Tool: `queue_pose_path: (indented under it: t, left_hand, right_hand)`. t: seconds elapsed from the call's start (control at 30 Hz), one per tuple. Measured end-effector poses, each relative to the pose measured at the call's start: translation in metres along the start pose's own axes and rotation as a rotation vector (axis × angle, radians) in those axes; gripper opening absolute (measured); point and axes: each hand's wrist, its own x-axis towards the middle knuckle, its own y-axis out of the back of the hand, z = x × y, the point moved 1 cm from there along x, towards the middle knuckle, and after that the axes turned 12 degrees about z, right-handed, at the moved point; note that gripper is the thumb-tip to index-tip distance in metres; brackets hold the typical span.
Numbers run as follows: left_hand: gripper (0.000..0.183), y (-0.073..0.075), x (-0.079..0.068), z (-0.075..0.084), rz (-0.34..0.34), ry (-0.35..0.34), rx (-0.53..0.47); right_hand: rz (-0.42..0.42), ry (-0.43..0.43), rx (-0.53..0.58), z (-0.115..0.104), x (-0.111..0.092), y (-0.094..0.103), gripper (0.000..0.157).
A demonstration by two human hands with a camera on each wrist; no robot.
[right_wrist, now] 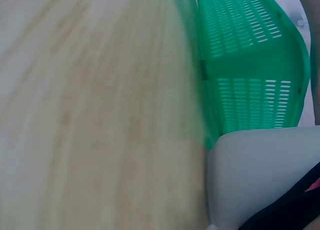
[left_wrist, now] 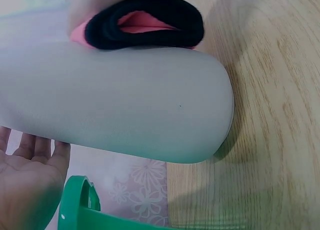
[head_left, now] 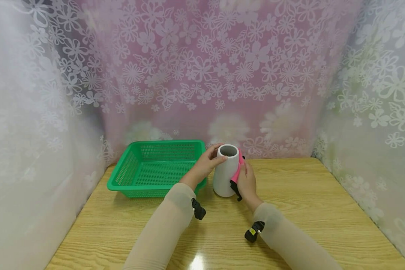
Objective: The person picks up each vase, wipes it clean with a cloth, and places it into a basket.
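A white tapered vase (head_left: 222,176) stands upright on the table, its round mouth facing up. My left hand (head_left: 206,162) grips it near the rim, thumb in front and fingers round the far side. In the left wrist view, the fingertips of the left hand (left_wrist: 35,175) touch the vase wall (left_wrist: 125,100). On the vase's right side, my right hand (head_left: 247,182) holds a pink cloth with black edging (head_left: 236,174) against the surface. The folded black edge of the cloth (left_wrist: 145,37) shows in the left wrist view. Only a corner of the cloth appears in the right wrist view.
A green slotted plastic basket (head_left: 155,189) sits to the left of the vase, close to my left forearm. Beneath everything is a wood-grain table (head_left: 290,195). Flower-patterned curtains (head_left: 216,75) hang behind and at both sides.
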Motion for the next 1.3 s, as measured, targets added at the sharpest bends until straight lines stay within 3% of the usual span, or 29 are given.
queue_pose_path:
  t: [0.5,0.87,1.3]
  left_hand:
    - [0.065,-0.001,-0.001,0.000,-0.003,0.007,0.014]
    - [0.064,-0.001,-0.001,0.001,0.005,0.011,0.007]
    - [0.063,-0.002,-0.003,0.004,0.004,0.008,0.020]
  right_hand:
    - [-0.127,-0.198,-0.092,0.025,-0.002,0.002,0.055]
    - [-0.202,-0.211,-0.175,0.018,0.003,0.007,0.055]
    - [-0.315,-0.227,-0.188,0.010,0.012,0.019,0.055]
